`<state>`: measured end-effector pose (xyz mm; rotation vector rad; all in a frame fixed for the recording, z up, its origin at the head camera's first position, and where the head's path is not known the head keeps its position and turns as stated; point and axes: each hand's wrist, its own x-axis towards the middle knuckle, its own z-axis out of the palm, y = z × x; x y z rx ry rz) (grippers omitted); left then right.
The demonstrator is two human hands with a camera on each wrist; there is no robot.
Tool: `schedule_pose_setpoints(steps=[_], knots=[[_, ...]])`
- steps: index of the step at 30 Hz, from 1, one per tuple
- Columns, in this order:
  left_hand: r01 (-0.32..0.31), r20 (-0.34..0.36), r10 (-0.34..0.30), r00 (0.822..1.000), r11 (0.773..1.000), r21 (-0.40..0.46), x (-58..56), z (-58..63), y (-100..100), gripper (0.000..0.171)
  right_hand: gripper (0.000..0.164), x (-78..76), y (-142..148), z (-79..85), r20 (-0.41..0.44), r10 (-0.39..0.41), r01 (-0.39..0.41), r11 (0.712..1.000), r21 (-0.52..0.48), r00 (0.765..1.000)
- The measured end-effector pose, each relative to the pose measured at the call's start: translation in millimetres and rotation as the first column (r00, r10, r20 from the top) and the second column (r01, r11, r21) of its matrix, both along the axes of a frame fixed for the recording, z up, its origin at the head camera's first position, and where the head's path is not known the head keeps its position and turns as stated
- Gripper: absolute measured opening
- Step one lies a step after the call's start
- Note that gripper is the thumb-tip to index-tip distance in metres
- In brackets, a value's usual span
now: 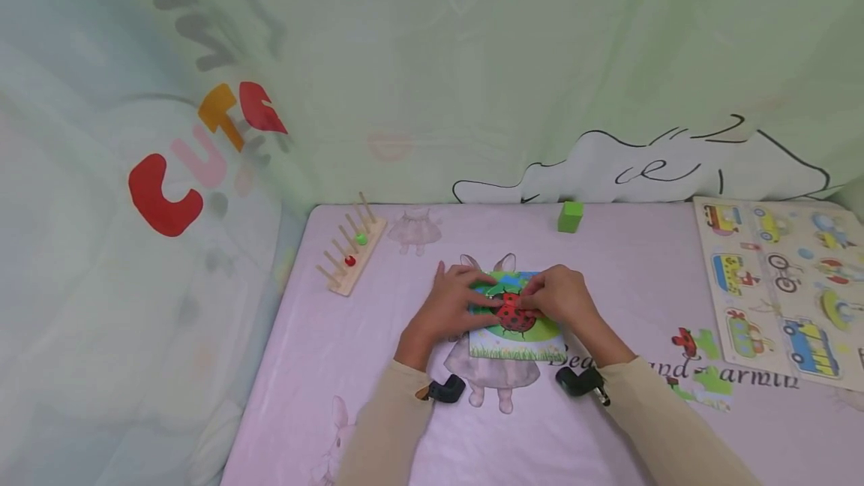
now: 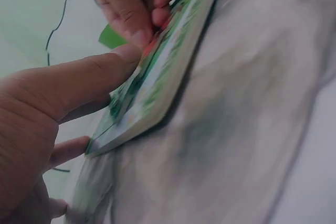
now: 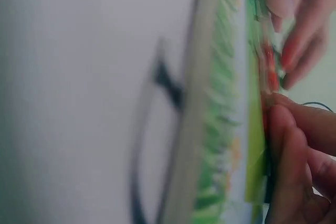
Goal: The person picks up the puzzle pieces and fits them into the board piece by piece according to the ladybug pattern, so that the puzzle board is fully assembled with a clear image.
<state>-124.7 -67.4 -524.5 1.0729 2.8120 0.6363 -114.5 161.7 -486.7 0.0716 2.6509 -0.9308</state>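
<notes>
A square ladybug jigsaw board (image 1: 516, 355) lies on the cloth in front of me, with a grassy strip along its near edge. My left hand (image 1: 448, 304) rests at the board's left side; its fingers reach over the picture and its thumb (image 2: 100, 74) touches the pieces. From the right, my right hand (image 1: 560, 295) pinches a red-and-black ladybug puzzle piece (image 1: 511, 300) at the middle of the picture. Fingers partly hide that piece in both wrist views. Loose puzzle pieces (image 1: 709, 343) with green and red parts lie to the board's right.
A wooden peg rack (image 1: 367, 250) with a red and a green bead stands at the back left. A green block (image 1: 570, 217) stands at the back. On the right lies a large vehicle picture board (image 1: 752, 306). Curtain-like fabric walls border the table's back and left.
</notes>
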Motion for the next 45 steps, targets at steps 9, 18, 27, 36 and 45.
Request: schedule_pose_setpoints(steps=[9,18,27,36,45], knots=[[-0.057,-0.041,0.055,0.998,0.997,-0.049,5.8,0.3,10.3,0.039,0.014,0.8,3.0,-1.0,0.010,0.011,-0.011,0.999,-0.036,1.000],[-0.062,-0.081,0.056,0.995,0.996,-0.071,5.1,-3.5,9.3,0.038,0.023,5.8,11.4,-0.2,0.023,0.163,-0.161,0.985,-0.061,0.986],[-0.065,-0.052,0.061,0.997,0.995,-0.071,5.6,-1.1,11.2,0.038,0.022,8.6,10.2,-5.6,-0.059,0.210,-0.211,0.977,-0.007,0.976],[-0.083,-0.058,0.080,0.995,0.995,-0.063,5.0,-4.0,10.3,0.037,0.023,4.5,16.5,-7.8,-0.088,0.271,-0.273,0.962,-0.012,0.958],[-0.087,-0.061,0.084,0.995,0.994,-0.060,6.5,-3.6,11.1,0.036,0.025,1.1,17.5,-10.8,-0.085,0.324,-0.322,0.946,0.031,0.942]])
